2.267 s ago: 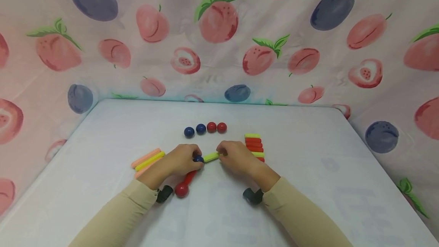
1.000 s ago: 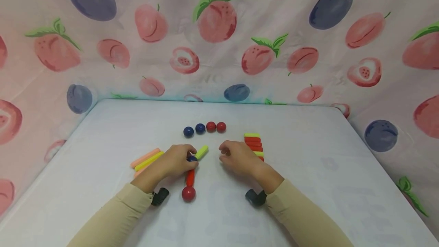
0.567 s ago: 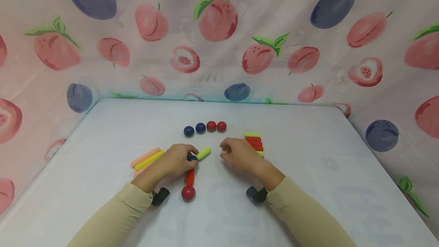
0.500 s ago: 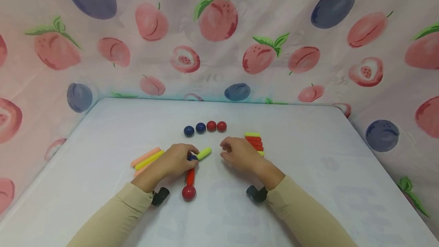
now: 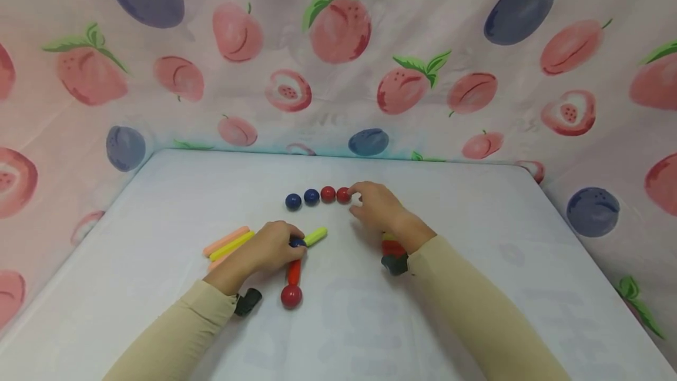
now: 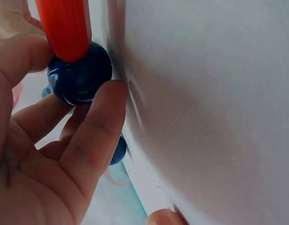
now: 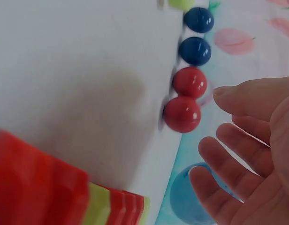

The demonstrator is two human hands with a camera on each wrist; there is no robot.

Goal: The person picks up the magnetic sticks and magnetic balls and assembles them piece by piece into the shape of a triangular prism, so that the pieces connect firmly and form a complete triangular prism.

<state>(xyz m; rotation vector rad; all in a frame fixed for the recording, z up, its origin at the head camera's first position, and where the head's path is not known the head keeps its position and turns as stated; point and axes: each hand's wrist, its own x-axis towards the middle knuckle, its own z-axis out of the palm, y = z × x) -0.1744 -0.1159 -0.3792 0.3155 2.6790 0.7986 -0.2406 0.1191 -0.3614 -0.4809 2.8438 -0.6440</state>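
Left hand [image 5: 275, 246] steady on the work: its grip is clamped on a dark blue ball [image 6: 79, 79], thumb and fingertips pinching it low over the white surface [image 5: 338, 328]. From that ball a red rod [image 5: 294, 272] runs back toward the person, a larger-looking red ball [image 5: 291, 296] at its near end, and a yellow-green rod [image 5: 316, 236] juts out to the right, slanting away.

Over to the right hand [image 5: 381, 207]! Grip apart, nothing in it, thumb and fingers spread right beside the end red ball [image 5: 344, 195] of the row; contact, I can't tell. Along that row, going left: another red ball [image 5: 328, 194], just beside it, then two blue balls [image 5: 311, 197], all beyond the left hand.

Under the right wrist, partly hidden, lies a bank of red and yellow-green rods [image 7: 36, 183]. Far left, a yellow rod [image 5: 231, 246] sits between two peach rods [image 5: 226, 241], the lower one partly covered by the left forearm. Behind it all, fruit-print cloth [image 5: 211, 113].
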